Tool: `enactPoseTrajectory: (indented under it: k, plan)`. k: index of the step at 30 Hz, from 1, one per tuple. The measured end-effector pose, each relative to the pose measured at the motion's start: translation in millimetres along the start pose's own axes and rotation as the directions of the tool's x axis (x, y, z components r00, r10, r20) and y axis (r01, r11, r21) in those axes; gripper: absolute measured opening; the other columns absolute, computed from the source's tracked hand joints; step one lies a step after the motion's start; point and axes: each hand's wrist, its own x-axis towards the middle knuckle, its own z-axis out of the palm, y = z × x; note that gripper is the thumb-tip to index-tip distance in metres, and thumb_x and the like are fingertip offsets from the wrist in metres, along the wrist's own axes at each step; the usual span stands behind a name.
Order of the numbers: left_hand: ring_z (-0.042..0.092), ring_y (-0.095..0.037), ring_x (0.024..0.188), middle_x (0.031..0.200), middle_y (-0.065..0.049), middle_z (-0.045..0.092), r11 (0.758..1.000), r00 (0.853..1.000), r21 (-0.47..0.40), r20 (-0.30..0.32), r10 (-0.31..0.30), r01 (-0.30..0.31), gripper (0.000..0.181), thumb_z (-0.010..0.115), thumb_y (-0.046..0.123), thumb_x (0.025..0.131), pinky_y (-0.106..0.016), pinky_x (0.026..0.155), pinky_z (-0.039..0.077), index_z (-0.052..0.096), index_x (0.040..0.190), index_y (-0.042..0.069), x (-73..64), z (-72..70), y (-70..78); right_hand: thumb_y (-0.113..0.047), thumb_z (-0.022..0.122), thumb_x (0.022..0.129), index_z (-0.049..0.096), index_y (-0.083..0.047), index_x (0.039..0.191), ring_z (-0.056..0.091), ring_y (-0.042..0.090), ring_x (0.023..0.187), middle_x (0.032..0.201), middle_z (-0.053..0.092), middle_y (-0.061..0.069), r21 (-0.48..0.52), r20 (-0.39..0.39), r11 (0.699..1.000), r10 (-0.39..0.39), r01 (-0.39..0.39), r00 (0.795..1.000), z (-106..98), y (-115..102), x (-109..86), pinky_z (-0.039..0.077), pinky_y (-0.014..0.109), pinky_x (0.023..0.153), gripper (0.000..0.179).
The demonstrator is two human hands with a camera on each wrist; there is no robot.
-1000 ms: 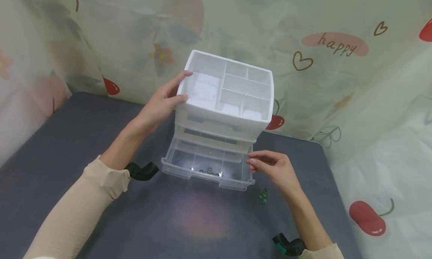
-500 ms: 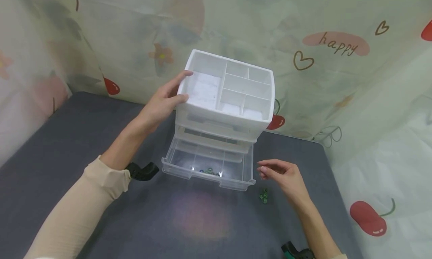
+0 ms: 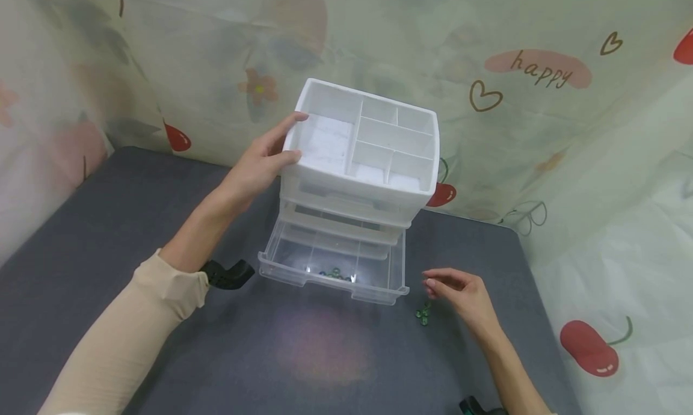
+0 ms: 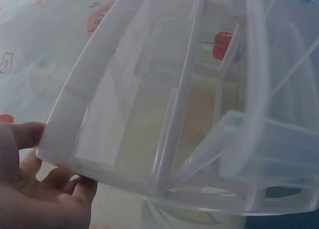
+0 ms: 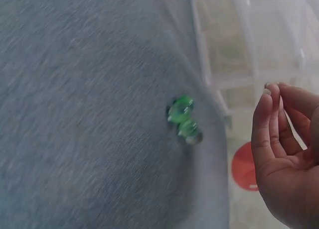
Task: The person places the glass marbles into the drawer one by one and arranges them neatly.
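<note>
A white plastic drawer organizer [image 3: 354,189] stands tilted in the head view, its compartmented top facing up. My left hand [image 3: 257,165] grips its upper left edge, thumb in front and a finger over the rim. Below, a clear drawer [image 3: 283,275] is pulled out, with several small glass marbles [image 3: 335,273] in it. My right hand [image 3: 464,298] hovers right of the drawer, fingers loosely curled and tips close together, with nothing visible between them. Just beside those fingertips, a cluster of green marbles [image 3: 423,314] lies on the table; the right wrist view shows some of these green marbles [image 5: 180,109] closer.
A dark grey table [image 3: 303,367] lies under everything. Behind it hangs a pale patterned curtain [image 3: 379,36]. Black wrist-worn devices sit on both arms, the left wrist device [image 3: 230,275] being beside the drawer's left corner.
My right hand has drawn back from the drawer's right side, moving right and toward me, close to the green marbles on the table. The left hand and organizer stay put.
</note>
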Motion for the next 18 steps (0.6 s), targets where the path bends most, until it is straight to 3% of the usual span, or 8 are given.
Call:
enactPoseTrajectory:
  k: [7, 14, 18]
  plan:
    - [0.014, -0.006, 0.134, 0.149, 0.008, 0.017, 1.000, 1.000, -0.007, -0.002, 0.001, -0.001, 0.052, 0.046, 0.007, 0.094, -0.037, 0.104, 0.021, 0.029, 0.143, 0.018, 0.5, -0.5, -1.6, -0.016, 0.066, 0.084, 0.064, 0.004, 0.105, 0.064, 0.025, 0.074, 0.094, 0.064, 0.024, -0.067, 0.004, 0.997, -0.035, 0.035, 0.999, -5, 18, -3.3, 0.051, 0.034, 0.066, 0.029]
    - [0.014, -0.005, 0.134, 0.149, 0.009, 0.016, 1.000, 1.000, 0.013, -0.003, -0.002, 0.002, 0.052, 0.046, 0.008, 0.095, -0.036, 0.105, 0.020, 0.029, 0.143, 0.019, 0.0, -0.6, -1.7, -0.022, 0.069, 0.081, 0.067, -0.001, 0.104, 0.064, 0.028, 0.084, 0.100, 0.066, 0.017, -0.058, 0.008, 0.997, 0.059, -0.058, 0.998, -8, 29, -7.3, 0.051, 0.037, 0.070, 0.030]
    - [0.013, -0.005, 0.134, 0.149, 0.009, 0.017, 1.000, 1.000, 0.009, -0.003, -0.003, 0.003, 0.052, 0.046, 0.009, 0.095, -0.036, 0.105, 0.020, 0.029, 0.143, 0.019, -0.1, -0.5, -1.3, -0.020, 0.068, 0.082, 0.065, 0.001, 0.106, 0.063, 0.029, 0.087, 0.103, 0.065, 0.018, -0.050, 0.020, 0.997, 0.066, -0.064, 0.998, -10, 33, -8.9, 0.050, 0.039, 0.072, 0.032]
